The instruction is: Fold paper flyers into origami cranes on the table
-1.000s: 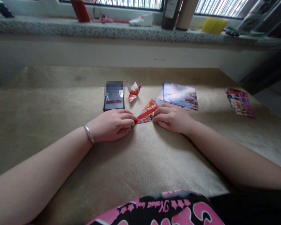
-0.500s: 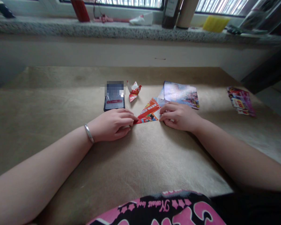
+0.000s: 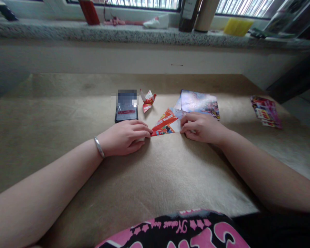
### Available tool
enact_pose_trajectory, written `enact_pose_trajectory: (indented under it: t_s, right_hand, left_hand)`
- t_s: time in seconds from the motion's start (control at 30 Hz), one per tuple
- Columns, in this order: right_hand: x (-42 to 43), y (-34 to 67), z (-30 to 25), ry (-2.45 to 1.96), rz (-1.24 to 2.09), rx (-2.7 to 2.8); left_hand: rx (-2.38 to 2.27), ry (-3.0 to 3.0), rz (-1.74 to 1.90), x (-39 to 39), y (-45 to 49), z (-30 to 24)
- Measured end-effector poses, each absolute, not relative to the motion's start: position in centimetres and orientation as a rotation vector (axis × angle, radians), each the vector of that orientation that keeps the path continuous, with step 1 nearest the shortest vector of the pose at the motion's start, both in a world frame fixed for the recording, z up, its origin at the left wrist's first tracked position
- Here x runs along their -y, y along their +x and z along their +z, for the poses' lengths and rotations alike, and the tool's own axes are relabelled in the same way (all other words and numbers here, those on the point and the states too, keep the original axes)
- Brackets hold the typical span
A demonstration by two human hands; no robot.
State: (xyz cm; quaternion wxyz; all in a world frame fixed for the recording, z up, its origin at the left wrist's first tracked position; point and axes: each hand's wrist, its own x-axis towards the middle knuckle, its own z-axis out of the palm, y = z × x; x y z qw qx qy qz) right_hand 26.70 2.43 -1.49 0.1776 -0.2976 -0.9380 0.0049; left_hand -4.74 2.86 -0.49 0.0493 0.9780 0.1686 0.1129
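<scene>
A red printed paper [image 3: 165, 124], folded into a triangle, lies flat on the tan table [image 3: 67, 113] between my hands. My left hand [image 3: 125, 136], with a silver bracelet on the wrist, has its fingers curled and pins the paper's left corner. My right hand [image 3: 201, 127] has its fingers bent and presses down on the paper's right end. A small folded red and white paper figure [image 3: 147, 100] stands just beyond, next to a dark phone [image 3: 126, 111].
A colourful printed sheet [image 3: 199, 103] lies behind my right hand, and another printed card [image 3: 266, 111] lies at the far right. A stone windowsill [image 3: 93, 32] at the back holds bottles, a yellow item and other clutter. A dark object slants at the right edge.
My right hand has slid to the right along the folded paper's lower edge, baring more of the red triangle. My left hand has stayed in place.
</scene>
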Motion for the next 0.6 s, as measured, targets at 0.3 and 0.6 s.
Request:
enact_pose_trajectory:
  t_s: [0.3,0.6]
  right_hand:
    - [-2.4,27.1,-1.3,-0.859,0.075,2.638]
    - [-2.9,28.0,-1.3,-0.883,0.163,2.654]
  left_hand:
    - [-0.5,2.97,0.393,-2.8,-4.6,-0.4]
    - [-0.497,2.964,0.378,-2.9,-4.8,-0.7]
